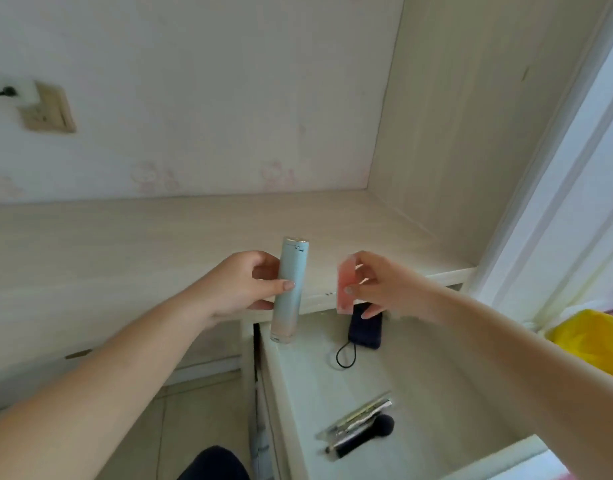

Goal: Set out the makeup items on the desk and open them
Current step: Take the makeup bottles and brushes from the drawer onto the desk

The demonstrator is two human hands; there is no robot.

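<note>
My left hand (244, 287) grips a tall pale-blue makeup tube (290, 289), held upright above the desk's front edge. My right hand (378, 284) pinches a small pink rectangular case (344, 289) between thumb and fingers, just right of the tube. Both hover over the light wooden desk (125, 244) and the open drawer (384, 375) below it. In the drawer lie a dark pouch (365, 332) with a black loop cord, a black makeup brush (364, 438) and a shiny flat packet (360, 415).
A wall socket with a plug (47, 107) sits at upper left. A wooden side panel (471, 133) closes the desk on the right. A yellow bag (596, 337) lies at the right edge. My dark-clothed knee (215, 464) shows at the bottom.
</note>
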